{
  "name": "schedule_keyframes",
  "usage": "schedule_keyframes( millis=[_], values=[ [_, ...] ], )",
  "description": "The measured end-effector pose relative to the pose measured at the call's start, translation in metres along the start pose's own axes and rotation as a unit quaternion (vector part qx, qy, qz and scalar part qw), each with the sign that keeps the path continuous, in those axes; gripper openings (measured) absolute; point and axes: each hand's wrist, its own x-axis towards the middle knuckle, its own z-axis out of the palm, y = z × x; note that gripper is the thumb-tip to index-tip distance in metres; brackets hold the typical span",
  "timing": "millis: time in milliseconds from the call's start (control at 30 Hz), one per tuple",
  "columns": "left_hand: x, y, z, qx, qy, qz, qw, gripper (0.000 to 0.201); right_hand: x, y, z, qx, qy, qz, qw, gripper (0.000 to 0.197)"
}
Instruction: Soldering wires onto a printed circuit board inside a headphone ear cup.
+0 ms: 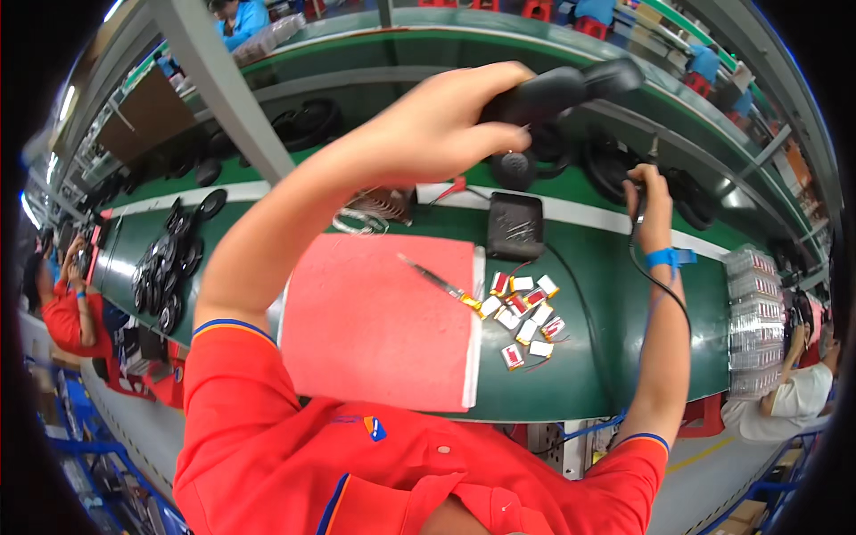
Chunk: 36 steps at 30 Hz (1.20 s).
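Note:
My left hand (455,116) is raised over the far side of the bench, fingers and thumb closed round what looks like black headphones (562,92), blurred by motion. My right hand (653,201) grips a soldering iron (654,153) at the far right, its thin tip pointing up and away. From that hand a black cable (660,283) runs down along my forearm. Below and between my hands lie several small pouch batteries (527,332) with red and white faces. A slim metal-tipped tool (437,278) rests on the pink mat (379,330), its yellow end touching the batteries.
A black tray (515,226) of small metal parts stands behind the batteries. Black headphone parts (165,267) are heaped at left, and more (611,165) line the far belt. Stacked clear plastic trays (754,325) stand at right. A grey post (223,89) rises at far left. Co-workers sit nearby.

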Motion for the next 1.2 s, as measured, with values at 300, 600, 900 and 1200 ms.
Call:
schedule_keyframes(
  millis=[300,600,900,1200],
  values=[
    [-0.240,-0.011,-0.019,-0.611,0.061,-0.310,0.726,0.059,-0.014,-0.140,-0.059,0.046,-0.100,-0.012,0.994,0.023],
    [-0.261,-0.033,-0.029,0.196,0.011,-0.116,0.974,0.028,-0.075,-0.285,-0.046,0.149,-0.269,-0.006,0.951,0.028],
    [-0.236,-0.074,0.020,0.198,0.075,0.071,0.975,0.012,-0.085,-0.343,0.011,0.192,-0.234,-0.024,0.953,0.024],
    [-0.358,-0.085,-0.151,0.476,0.019,-0.179,0.861,0.034,-0.084,-0.360,0.042,0.283,-0.295,-0.022,0.912,0.024]
  ],
)
